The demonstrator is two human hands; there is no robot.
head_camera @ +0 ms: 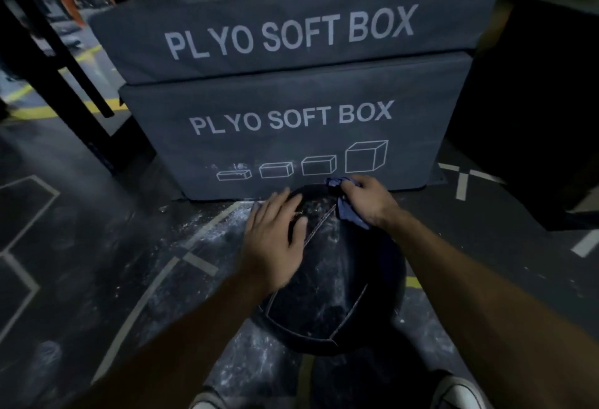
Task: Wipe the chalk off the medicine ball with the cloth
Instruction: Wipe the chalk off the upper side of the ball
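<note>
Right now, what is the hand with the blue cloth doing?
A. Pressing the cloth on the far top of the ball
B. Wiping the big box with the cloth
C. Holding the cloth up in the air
A: the right hand grips the blue cloth against the far upper edge of the medicine ball, while the left hand rests flat on the ball.
</note>
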